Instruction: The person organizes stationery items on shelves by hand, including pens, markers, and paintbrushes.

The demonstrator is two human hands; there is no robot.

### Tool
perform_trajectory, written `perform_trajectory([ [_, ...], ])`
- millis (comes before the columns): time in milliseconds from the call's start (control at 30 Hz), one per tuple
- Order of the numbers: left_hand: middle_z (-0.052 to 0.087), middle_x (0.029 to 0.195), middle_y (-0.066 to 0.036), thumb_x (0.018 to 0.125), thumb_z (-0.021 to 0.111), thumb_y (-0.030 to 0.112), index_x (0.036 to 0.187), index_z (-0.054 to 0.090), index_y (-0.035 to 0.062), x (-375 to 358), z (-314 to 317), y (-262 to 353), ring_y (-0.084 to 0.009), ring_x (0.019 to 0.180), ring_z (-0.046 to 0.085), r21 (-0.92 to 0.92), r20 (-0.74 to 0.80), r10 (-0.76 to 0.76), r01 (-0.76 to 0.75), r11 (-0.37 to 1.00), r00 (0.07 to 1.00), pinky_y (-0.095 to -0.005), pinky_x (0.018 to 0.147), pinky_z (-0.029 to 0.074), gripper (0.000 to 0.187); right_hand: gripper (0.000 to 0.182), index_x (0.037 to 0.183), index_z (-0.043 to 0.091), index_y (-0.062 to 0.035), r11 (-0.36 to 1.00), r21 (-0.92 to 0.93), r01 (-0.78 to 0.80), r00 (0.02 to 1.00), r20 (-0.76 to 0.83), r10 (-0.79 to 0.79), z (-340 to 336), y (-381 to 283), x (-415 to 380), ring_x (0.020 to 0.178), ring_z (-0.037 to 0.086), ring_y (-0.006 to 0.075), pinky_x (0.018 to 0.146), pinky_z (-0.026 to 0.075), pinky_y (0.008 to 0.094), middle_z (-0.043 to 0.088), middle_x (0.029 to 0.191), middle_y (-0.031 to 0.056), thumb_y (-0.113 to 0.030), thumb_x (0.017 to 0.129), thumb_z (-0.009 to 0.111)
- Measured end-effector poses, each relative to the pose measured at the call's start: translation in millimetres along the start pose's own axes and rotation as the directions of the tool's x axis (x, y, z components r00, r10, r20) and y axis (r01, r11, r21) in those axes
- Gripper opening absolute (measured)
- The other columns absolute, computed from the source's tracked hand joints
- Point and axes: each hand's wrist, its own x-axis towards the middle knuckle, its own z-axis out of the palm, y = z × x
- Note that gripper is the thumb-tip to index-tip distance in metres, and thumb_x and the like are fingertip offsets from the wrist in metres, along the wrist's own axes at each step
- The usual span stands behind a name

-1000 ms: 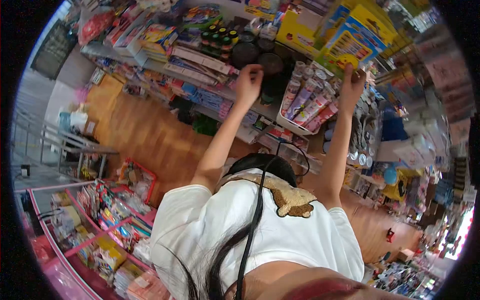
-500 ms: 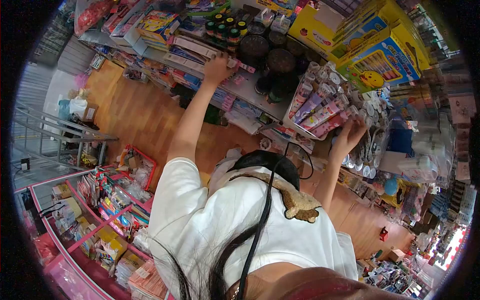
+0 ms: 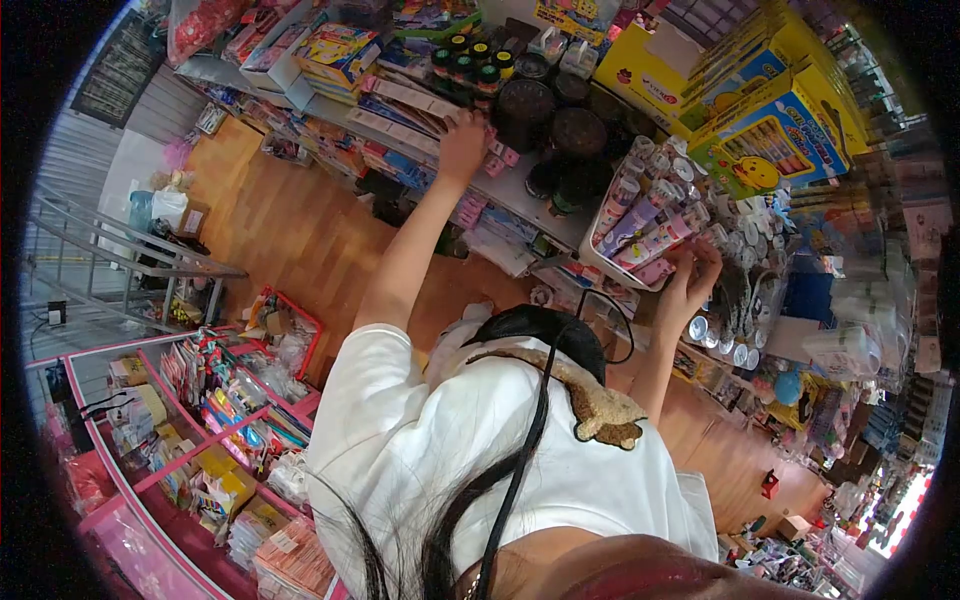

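My left hand is on the shelf at the ends of long flat boxes, its fingers bent down. Small pink boxes lie just right of it, and what its fingertips grip is hidden. My right hand is at the front right corner of a white bin, thumb and fingers curled. Against its fingertips is the bin's right side, where printed tubes with clear caps lie tilted. Whether it grips the bin or a tube is hidden.
Dark round containers stand between my hands. Behind the bin are yellow-and-blue oil pastel boxes. A stack of clear-lidded tubes fills the right side. A pink-edged display case stands at lower left, and a metal railing farther left.
The view has shifted slightly, moving the shelf right and down. My right hand has moved left relative to the bin, toward its front corner. My left hand stays by the flat boxes.
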Motion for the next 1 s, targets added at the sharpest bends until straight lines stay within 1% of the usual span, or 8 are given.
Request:
perform_trajectory([
  [267,0.055,0.112,-0.017,0.085,0.054,0.007,0.119,0.050,0.0017,-30.7,-90.0,-14.4,-0.0258,0.082,0.061,-0.488,-0.176,-0.282,0.166,0.857,0.943,-0.0340,0.066,0.052,0.035,0.010,0.098,0.050,-0.0001,0.997,0.065,-0.041,0.989,0.142,0.031,23.9,-22.7,-22.0,0.073,0.050,0.0099,0.066,0.042,0.0238,0.051,0.084,0.0038,-0.004,0.091,0.045],
  [333,0.057,0.110,-0.017,0.085,0.053,0.002,0.117,0.051,-0.0004,-53.2,-127.0,-10.1,-0.0238,0.087,0.061,-0.676,-0.163,-0.457,0.239,0.697,0.874,-0.0334,0.071,0.053,0.032,0.008,0.096,0.051,-0.0006,1.000,0.017,-0.018,0.973,0.228,0.013,32.8,-32.9,-25.6,0.073,0.049,0.0090,0.066,0.041,0.0229,0.050,0.083,0.0028,-0.004,0.090,0.046],
  [433,0.054,0.115,-0.012,0.091,0.045,0.009,0.118,0.050,0.0010,-92.3,-144.4,-0.2,-0.0182,0.091,0.059,-0.920,-0.338,-0.662,-0.087,0.382,0.669,-0.0312,0.070,0.053,0.029,0.010,0.096,0.052,-0.0008,0.988,0.117,-0.098,0.927,0.372,0.048,50.8,-64.2,-35.6,0.070,0.050,0.0081,0.065,0.041,0.0226,0.052,0.077,0.0023,-0.006,0.091,0.046],
  [467,0.053,0.117,-0.011,0.092,0.043,0.009,0.117,0.050,-0.0001,-103.1,-154.3,11.1,-0.0180,0.097,0.057,-0.955,-0.289,-0.737,-0.233,0.182,0.611,-0.0312,0.072,0.053,0.028,0.011,0.097,0.053,-0.0010,0.979,0.161,-0.121,0.903,0.428,0.041,54.7,-62.0,-37.4,0.070,0.051,0.0080,0.064,0.041,0.0225,0.053,0.076,0.0021,-0.007,0.091,0.046],
  [600,0.047,0.124,-0.013,0.093,0.037,0.010,0.116,0.047,-0.0021,-134.2,-221.6,52.4,-0.0268,0.112,0.049,-0.946,0.148,-0.836,-0.171,-0.276,0.529,-0.0395,0.094,0.043,0.028,0.023,0.111,0.053,-0.0026,0.997,0.022,-0.068,0.793,0.608,0.040,71.5,-90.4,-37.0,0.076,0.055,0.0106,0.071,0.045,0.0242,0.059,0.084,0.0041,-0.014,0.093,0.042],
  [733,0.052,0.118,-0.010,0.092,0.043,0.016,0.109,0.051,-0.0001,-146.2,-224.7,92.1,-0.0238,0.107,0.052,-0.852,0.265,-0.766,-0.230,-0.471,0.586,-0.0393,0.090,0.045,0.025,0.033,0.119,0.044,-0.0005,0.965,0.248,-0.081,0.794,0.601,-0.088,87.3,-101.7,-29.9,0.084,0.059,0.0156,0.075,0.046,0.0285,0.063,0.096,0.0116,-0.021,0.094,0.043],
  [800,0.055,0.109,-0.011,0.089,0.046,0.016,0.104,0.052,-0.0015,-161.8,-210.7,100.1,-0.0253,0.101,0.055,-0.791,0.174,-0.539,-0.209,-0.575,0.824,-0.0401,0.087,0.047,0.024,0.031,0.119,0.038,0.0007,0.896,0.406,-0.181,0.865,0.500,-0.052,81.1,-105.6,-32.0,0.088,0.056,0.0138,0.077,0.045,0.0280,0.059,0.097,0.0077,-0.015,0.093,0.045],
  [1000,0.058,0.103,-0.015,0.079,0.055,0.017,0.109,0.051,-0.0058,-150.5,-227.8,141.6,-0.0279,0.092,0.060,-0.857,0.011,-0.006,0.006,-0.516,1.000,-0.0417,0.082,0.049,0.038,0.018,0.108,0.044,-0.0028,0.899,0.433,0.073,0.948,0.251,-0.198,19.4,-143.6,-10.5,0.075,0.045,0.0045,0.067,0.039,0.0200,0.048,0.085,-0.0004,-0.013,0.093,0.046],
])
